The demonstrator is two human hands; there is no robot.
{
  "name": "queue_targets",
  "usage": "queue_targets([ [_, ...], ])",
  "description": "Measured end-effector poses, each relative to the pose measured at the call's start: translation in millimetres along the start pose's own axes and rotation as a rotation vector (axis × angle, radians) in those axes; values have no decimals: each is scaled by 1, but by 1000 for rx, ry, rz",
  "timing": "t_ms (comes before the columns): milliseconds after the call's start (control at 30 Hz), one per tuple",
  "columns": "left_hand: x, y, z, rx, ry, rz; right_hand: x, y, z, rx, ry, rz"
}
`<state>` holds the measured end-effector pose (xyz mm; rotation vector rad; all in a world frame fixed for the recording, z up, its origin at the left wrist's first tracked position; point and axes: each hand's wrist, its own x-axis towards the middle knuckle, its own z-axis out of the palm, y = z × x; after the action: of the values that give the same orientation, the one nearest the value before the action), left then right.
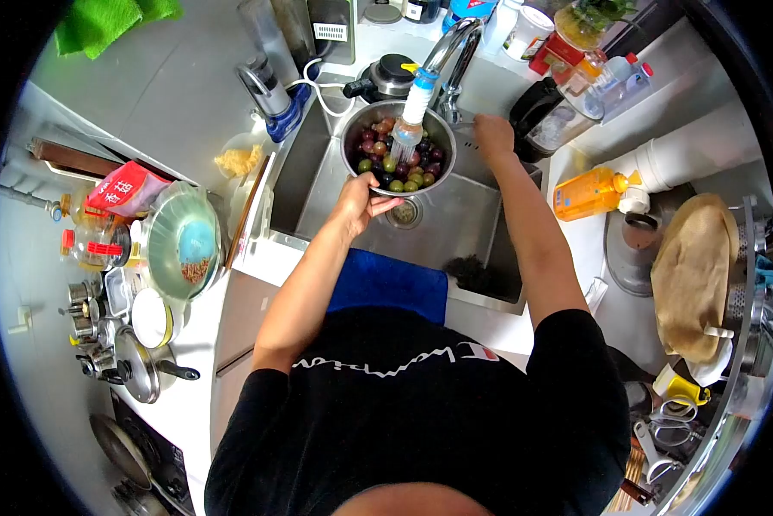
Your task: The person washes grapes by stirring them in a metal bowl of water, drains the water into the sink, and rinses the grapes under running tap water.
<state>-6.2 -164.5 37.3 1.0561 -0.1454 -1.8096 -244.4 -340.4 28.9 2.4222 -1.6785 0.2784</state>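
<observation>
A metal bowl [350, 163] of red, green and dark grapes [417, 179] is over the sink [318, 202]. My left hand [358, 205] grips its near left side, with fingers underneath. Above the grapes hangs the faucet [466, 43] with a white and blue nozzle [417, 99]; pale streaks like running water show below its tip. To the right of the bowl, my right hand [495, 139] is closed near the faucet's base. Its fingertips are mostly hidden, so whether it holds a lever is unclear.
A blue cloth [386, 284] hangs at the sink's front edge, with a dark clump [466, 271] in the basin's right corner. Right of the sink stands an orange bottle [586, 194]. On the left counter are a green bowl [159, 258] and a lidded pan [137, 365].
</observation>
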Motion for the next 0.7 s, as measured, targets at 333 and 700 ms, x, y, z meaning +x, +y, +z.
queue_targets([
  [333,-9,0,7,102,25,27,-4,-1,-1,17,-41,-10],
  [700,3,-24,4,11,144,139,-102,-95,-54,1549,-582,809],
])
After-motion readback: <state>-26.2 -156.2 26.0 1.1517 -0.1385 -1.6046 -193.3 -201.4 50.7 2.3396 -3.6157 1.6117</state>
